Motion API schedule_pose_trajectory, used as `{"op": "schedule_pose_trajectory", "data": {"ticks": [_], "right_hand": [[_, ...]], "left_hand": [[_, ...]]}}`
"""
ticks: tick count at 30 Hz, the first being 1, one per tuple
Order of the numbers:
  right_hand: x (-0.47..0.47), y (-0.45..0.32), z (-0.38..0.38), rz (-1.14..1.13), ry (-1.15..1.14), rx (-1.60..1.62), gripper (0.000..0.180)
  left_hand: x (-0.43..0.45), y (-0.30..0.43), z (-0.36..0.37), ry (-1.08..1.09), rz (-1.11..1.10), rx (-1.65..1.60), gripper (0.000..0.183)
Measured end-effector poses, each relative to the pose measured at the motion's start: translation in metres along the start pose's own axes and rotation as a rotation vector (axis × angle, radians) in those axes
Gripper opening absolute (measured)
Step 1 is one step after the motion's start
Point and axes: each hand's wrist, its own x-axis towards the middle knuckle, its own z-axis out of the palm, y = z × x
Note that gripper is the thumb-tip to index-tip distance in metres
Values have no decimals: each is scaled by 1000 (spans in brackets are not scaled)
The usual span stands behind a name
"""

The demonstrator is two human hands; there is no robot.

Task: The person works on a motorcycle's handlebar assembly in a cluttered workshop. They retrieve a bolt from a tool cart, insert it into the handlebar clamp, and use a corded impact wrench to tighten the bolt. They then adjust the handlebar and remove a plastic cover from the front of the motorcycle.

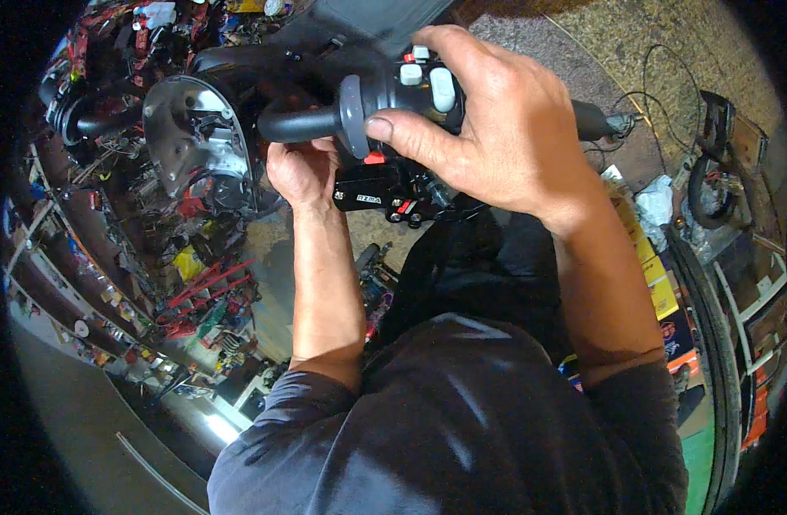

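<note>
A motorcycle handlebar (303, 124) runs across the upper middle of the head view. On it sits a black switch housing with pale grey buttons (442, 90), beside a grey ring (351, 116). My right hand (503, 122) is wrapped around this housing, its thumb near the ring. Below the bar is my left hand (303, 168), palm side showing; its fingertips are hidden behind the bar, so its hold is unclear. A black brake or clutch master cylinder (368, 188) with maker's lettering hangs beside it. Left of that hand is an open headlight or instrument shell (194, 138) with parts inside.
Shelves with many small parts (91, 277) curve along the left. Red metal pieces (207, 293) lie near them. At the right are yellow boxes (659, 290), a black tyre (696, 309) and a clear plastic bag (655, 201). Thin black cables (664, 96) trail over the floor.
</note>
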Motion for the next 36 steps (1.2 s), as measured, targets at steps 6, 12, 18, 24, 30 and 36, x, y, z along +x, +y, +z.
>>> {"op": "schedule_pose_trajectory", "data": {"ticks": [6, 12, 18, 24, 30, 36], "right_hand": [[11, -16, -15, 32, -29, -11, 53], [-2, -30, -35, 73, -219, -6, 47], [-11, -40, -37, 237, -252, 67, 44], [-23, -38, -17, 156, -76, -54, 44], [-26, -20, -8, -11, -23, 23, 42], [4, 4, 18, -440, 179, -289, 44]], "left_hand": [[-11, -7, -2, -48, 106, 42, 30], [-20, -8, -18, -200, 56, 18, 28], [-15, -12, -21, -235, 89, 46, 31], [-9, -16, -30, -248, 140, 110, 30], [1, -13, -37, -406, 132, -29, 31], [21, -8, -43, -469, 101, -128, 37]]}}
